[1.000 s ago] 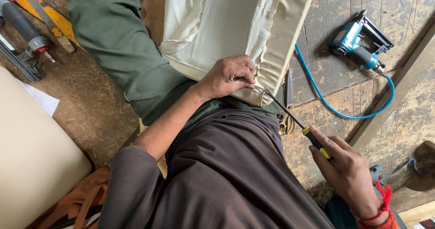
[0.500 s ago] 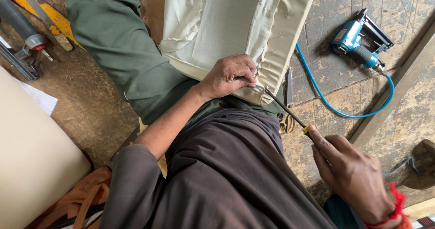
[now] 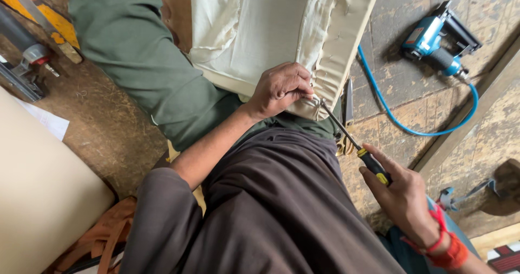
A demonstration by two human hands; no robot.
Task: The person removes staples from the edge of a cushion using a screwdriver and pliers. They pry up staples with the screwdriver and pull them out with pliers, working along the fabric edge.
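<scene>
- I am looking down at a worn, patchy floor that is carrying everything here.
- A blue pneumatic stapler is lying toward the floor's upper right, its blue hose curling across the boards.
- A wooden batten is running diagonally beside the hose.
- A yellow-and-black tool is lying at the upper left corner.
- White paper is sitting at the left edge.
</scene>
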